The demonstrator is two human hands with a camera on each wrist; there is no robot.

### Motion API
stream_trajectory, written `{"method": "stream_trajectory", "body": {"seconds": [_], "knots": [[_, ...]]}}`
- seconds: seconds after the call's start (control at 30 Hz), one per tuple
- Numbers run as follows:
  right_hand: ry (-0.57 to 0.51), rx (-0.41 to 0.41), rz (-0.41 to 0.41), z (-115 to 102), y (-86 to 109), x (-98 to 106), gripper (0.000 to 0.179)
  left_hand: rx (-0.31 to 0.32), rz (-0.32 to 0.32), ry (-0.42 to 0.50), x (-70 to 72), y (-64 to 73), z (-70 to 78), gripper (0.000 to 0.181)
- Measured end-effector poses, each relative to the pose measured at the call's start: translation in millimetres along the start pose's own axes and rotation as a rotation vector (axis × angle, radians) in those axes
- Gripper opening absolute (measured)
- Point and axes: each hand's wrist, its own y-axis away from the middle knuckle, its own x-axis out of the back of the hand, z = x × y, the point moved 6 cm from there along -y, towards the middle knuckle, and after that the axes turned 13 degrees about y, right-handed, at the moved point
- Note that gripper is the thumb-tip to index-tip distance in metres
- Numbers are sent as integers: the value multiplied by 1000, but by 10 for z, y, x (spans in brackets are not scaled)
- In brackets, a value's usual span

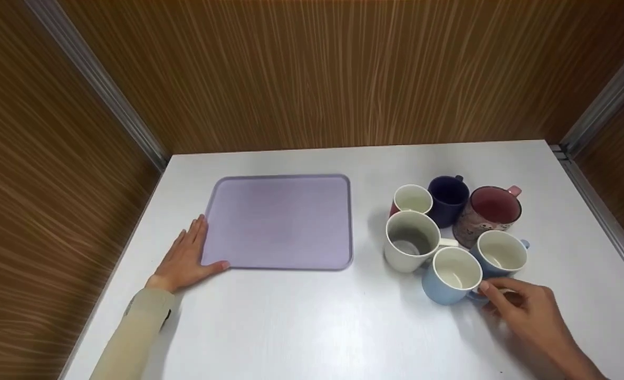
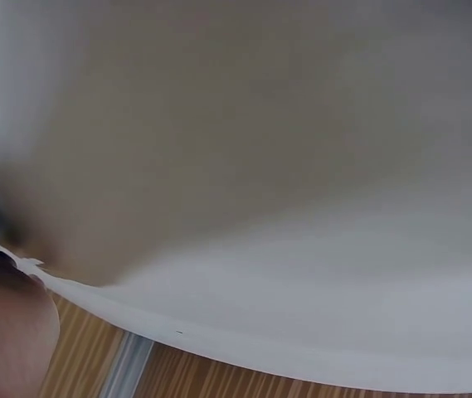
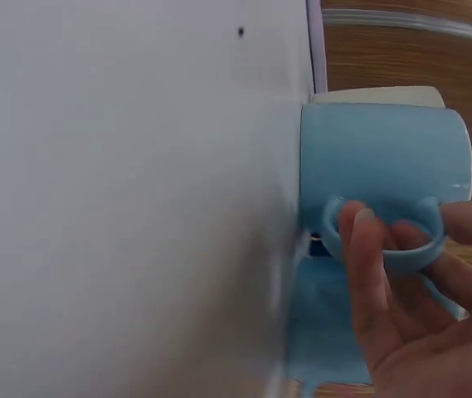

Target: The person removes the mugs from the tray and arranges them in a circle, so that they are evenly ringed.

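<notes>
A lavender rectangular tray (image 1: 280, 221) lies flat on the white table. Along its left edge rests my left hand (image 1: 185, 261), fingers straight and thumb spread at the tray's near left corner. On the right, my right hand (image 1: 533, 311) has its fingers curled at the handle of the nearest light blue mug (image 1: 442, 287). The right wrist view shows the fingers around that mug's handle (image 3: 410, 259), the mug standing upright on the table. A second blue mug (image 1: 481, 263) stands just behind the right hand. The left wrist view is mostly a blurred sleeve (image 2: 177, 124).
Beside the light blue mug stand a large white mug (image 1: 399, 258), a red mug with a pale inside (image 1: 413, 198), a dark navy mug (image 1: 443, 214) and a pink patterned mug (image 1: 467, 229), close together. Wood-grain panels (image 1: 312, 74) enclose the table (image 1: 290, 327) at the back and sides.
</notes>
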Motion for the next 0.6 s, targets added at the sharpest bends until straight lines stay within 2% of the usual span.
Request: {"method": "stream_trajectory", "body": {"seconds": [0.07, 0.17, 0.33, 0.47, 0.6], "knots": [[76, 50, 75, -73, 20, 79, 8, 0, -5, -4, -16, -6, -1, 130], [139, 163, 168, -213, 10, 197, 18, 1, -9, 0, -25, -23, -1, 131], [158, 420, 304, -482, -139, 382, 28, 11, -10, 19, -1, -34, 17, 132], [160, 580, 348, -686, -364, 483, 29, 37, -37, 24, 29, -15, 51, 128], [168, 621, 302, -882, -681, 535, 27, 54, -49, 6, 156, -55, 161, 113]]}}
